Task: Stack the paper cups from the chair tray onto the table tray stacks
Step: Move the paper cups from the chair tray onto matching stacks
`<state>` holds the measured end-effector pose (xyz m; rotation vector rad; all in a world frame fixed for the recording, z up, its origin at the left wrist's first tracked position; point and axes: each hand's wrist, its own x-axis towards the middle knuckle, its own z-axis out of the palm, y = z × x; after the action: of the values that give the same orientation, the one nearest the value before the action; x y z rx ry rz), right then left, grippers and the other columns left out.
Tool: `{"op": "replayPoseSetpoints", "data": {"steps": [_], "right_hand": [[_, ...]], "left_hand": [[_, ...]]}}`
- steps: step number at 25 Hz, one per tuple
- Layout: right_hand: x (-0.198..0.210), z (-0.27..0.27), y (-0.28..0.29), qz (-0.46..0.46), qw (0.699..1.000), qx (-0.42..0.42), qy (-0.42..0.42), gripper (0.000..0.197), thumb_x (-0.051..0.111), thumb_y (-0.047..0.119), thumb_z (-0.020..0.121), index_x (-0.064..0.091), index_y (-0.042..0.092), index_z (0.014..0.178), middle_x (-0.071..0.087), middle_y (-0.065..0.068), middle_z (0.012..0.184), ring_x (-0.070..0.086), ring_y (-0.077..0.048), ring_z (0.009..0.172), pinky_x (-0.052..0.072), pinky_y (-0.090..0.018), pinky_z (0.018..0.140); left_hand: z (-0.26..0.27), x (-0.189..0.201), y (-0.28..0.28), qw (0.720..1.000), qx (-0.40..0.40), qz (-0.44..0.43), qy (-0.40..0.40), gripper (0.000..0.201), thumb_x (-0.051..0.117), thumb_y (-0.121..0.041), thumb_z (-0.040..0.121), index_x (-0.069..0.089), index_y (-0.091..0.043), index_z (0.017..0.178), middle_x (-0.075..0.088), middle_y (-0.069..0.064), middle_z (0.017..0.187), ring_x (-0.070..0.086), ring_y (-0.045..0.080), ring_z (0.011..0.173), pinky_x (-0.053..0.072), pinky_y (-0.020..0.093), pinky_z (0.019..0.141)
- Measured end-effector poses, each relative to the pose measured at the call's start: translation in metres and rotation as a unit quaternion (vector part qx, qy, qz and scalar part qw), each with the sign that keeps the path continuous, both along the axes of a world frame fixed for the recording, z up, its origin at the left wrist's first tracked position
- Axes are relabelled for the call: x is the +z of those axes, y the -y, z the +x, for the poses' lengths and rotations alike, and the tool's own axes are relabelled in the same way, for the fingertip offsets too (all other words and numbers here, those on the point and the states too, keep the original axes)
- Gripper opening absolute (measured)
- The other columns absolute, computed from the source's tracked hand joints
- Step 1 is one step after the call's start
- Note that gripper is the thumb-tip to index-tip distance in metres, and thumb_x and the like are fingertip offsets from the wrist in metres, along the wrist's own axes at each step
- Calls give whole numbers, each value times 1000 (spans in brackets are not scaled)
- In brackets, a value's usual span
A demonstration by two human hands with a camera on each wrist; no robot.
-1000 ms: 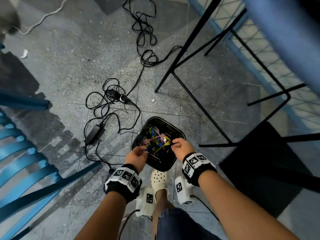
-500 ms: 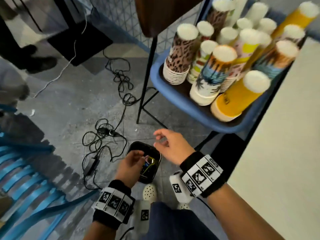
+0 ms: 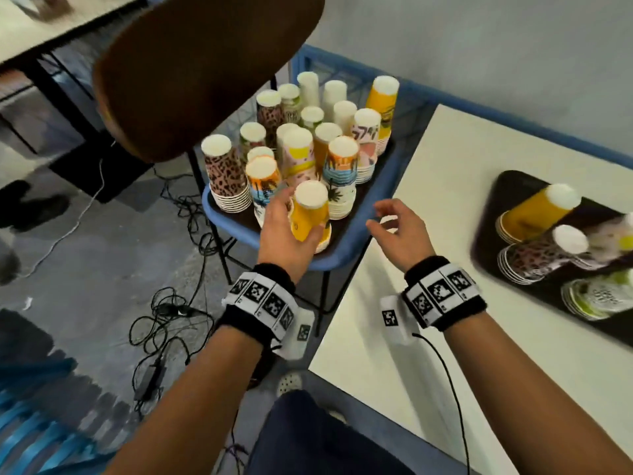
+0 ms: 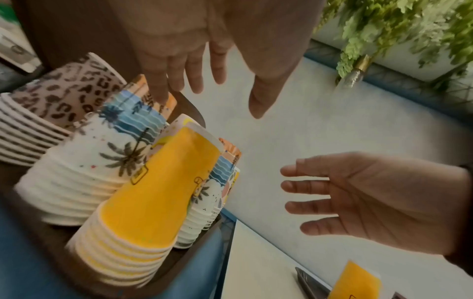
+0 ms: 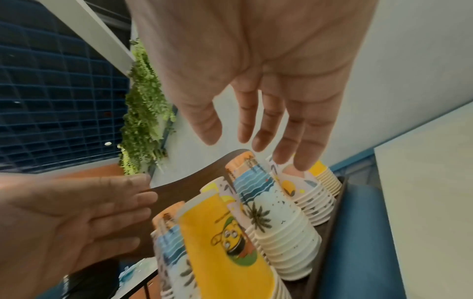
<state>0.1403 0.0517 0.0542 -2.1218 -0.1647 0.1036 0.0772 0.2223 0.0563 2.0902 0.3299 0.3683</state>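
We see many upside-down stacks of patterned paper cups [image 3: 294, 156] standing on a dark tray [image 3: 346, 225] that sits on the blue seat of a chair [image 3: 346, 250] with a brown curved backrest [image 3: 205, 70]. At the tray's near edge stands a stack of yellow paper cups [image 3: 310, 214] with a cartoon print, and our left hand [image 3: 286, 234] is at this stack; in the head view the fingers seem to reach around its far side with the thumb on the near side, yet the left wrist view shows them extended and spread above the cups, so we cannot tell whether they touch it. Our right hand [image 3: 399, 234] hovers over the near corner of the white table [image 3: 428, 303], just beside the chair, fingers loosely spread and holding nothing. Well apart to the right, a black tray [image 3: 507, 186] on the table carries a yellow stack [image 3: 534, 212], a leopard-print stack [image 3: 537, 255] and a blurred greenish stack [image 3: 596, 298].
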Motion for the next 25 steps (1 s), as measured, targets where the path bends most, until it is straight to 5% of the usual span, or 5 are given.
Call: {"op": "replayPoseSetpoints", "data": {"steps": [8,11,13,21,25], "right_hand": [[-9,65,-38,103,993,-40,-50,67,70,18,79,35,10,135,47,-12,134,48,-21,115,40,-30,100],[-21,80,-54,122,988,-37,-92,75,72,16,77,30,10,139,45,-2,132,42,-12,123,32,-14,98],[-30,88,-61,105,988,-23,-113,76,74,14,75,32,9,139,47,1,124,44,-9,118,32,-8,91],[-69,108,-64,-6,986,-14,-165,75,72,28,77,31,14,138,53,-12,134,51,-27,122,37,-24,95],[-77,110,-66,6,988,-27,-152,91,85,33,59,35,21,135,52,-10,132,53,-26,121,41,-32,103]], "left_hand": [[54,-16,-1,996,-24,-69,-49,82,76,-12,72,30,-10,140,44,8,142,41,14,129,26,10,99],[66,-30,-7,996,-20,-78,-38,85,80,-13,66,33,-10,137,43,10,139,42,20,129,34,34,110],[72,-39,-7,992,-31,-97,-79,85,79,-12,67,33,-13,138,48,8,138,44,21,129,36,34,110],[70,-92,-7,978,-95,-148,-113,83,83,-7,60,38,-27,127,48,-3,127,43,13,120,36,28,104],[68,-107,-9,977,-84,-159,-112,88,84,-7,57,34,-38,121,47,-7,127,44,14,124,37,30,107]]}}
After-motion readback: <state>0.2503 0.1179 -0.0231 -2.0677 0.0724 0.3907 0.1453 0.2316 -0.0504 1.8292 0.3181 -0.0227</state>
